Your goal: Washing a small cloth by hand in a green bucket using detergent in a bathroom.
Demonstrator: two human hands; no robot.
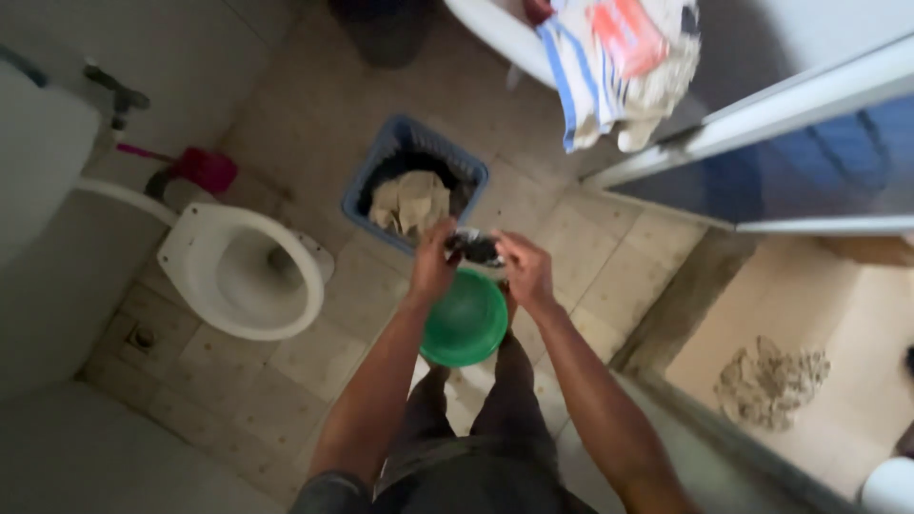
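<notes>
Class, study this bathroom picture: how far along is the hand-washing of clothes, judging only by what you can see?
Done: striped cloths hang over a white rim above. In hand: left hand and right hand grip a small dark cloth over the green basin. Left: crumpled beige cloth in the blue basket, and another heap on the shower floor.

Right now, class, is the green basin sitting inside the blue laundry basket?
No: the green basin sits on the tiled floor below the hands, beside the blue laundry basket, which holds crumpled cloth.
</notes>
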